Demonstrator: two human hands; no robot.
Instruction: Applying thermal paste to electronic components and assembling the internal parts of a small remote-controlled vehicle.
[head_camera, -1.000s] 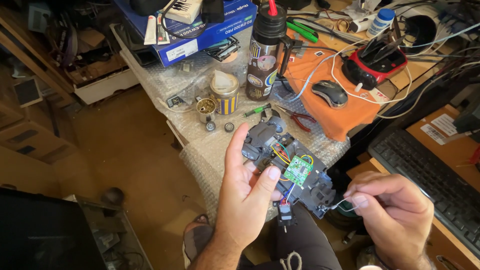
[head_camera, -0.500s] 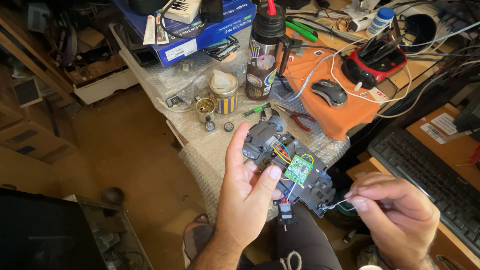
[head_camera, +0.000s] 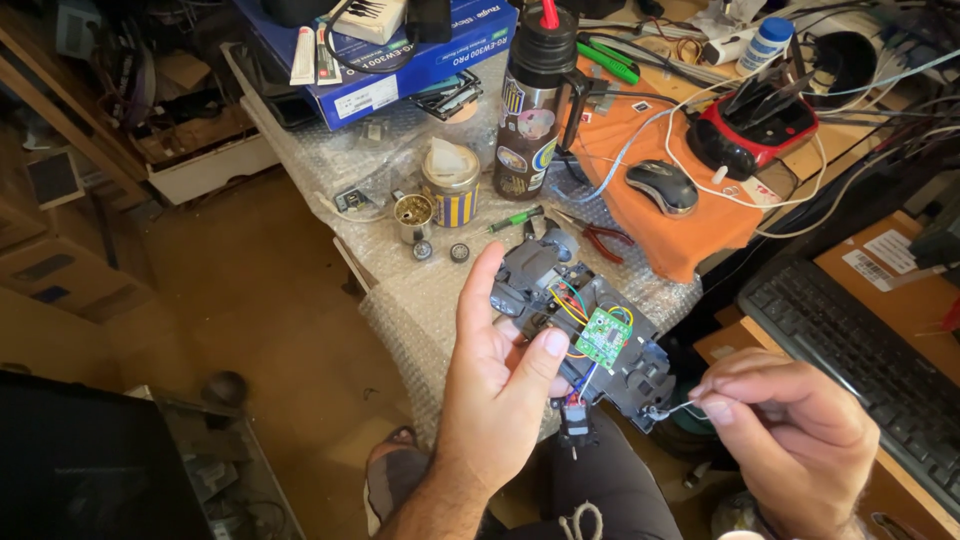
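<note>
My left hand (head_camera: 497, 385) holds a dark grey plastic chassis (head_camera: 570, 315) with its insides exposed. On it sits a small green circuit board (head_camera: 604, 336) with coloured wires, and my left thumb rests beside that board. A small black connector (head_camera: 575, 422) dangles below on wires. My right hand (head_camera: 800, 440) pinches a thin white wire (head_camera: 672, 408) that runs to the chassis's lower right end.
Bubble wrap (head_camera: 420, 300) covers the bench edge. On it stand a striped tin (head_camera: 450, 182), a small open tin (head_camera: 413, 215), a stickered bottle (head_camera: 532, 110) and a green screwdriver (head_camera: 510, 220). An orange cloth (head_camera: 690, 225) bears a mouse (head_camera: 661, 186); a keyboard (head_camera: 850, 350) lies at right.
My right hand has shifted slightly right and down, still pinching the wire. The left hand and the chassis have hardly moved.
</note>
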